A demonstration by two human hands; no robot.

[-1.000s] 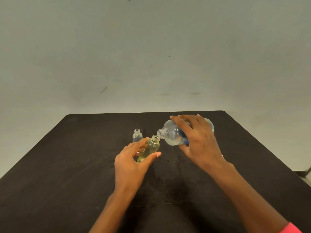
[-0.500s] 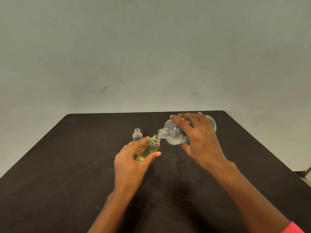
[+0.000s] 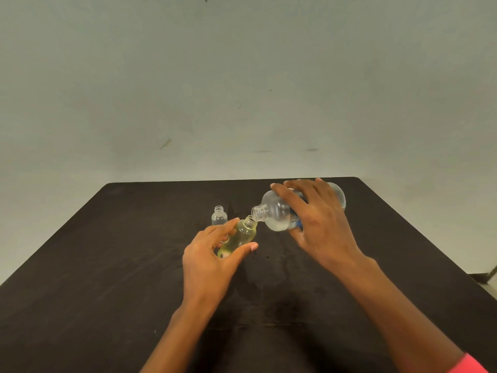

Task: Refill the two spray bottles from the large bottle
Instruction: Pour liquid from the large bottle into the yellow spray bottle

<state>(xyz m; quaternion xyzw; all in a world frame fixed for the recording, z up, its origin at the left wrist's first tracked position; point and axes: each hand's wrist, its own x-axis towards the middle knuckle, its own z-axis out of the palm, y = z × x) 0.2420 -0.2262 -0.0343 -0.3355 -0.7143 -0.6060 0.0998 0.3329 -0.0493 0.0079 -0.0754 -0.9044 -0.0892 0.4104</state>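
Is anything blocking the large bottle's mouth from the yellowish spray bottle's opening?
Nothing visible. The large bottle has its mouth right at the open neck of the yellowish spray bottle; the left hand grips lower on its body, and the clear spray bottle stands apart behind.

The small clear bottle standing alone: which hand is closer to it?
Left. The left hand, holding the yellowish bottle, is right beside the small clear bottle; the right hand grips the large bottle farther right.

The right hand [image 3: 320,227] tips the large bottle [image 3: 277,211] onto the yellow bottle [image 3: 242,235] in the left hand [image 3: 212,262].
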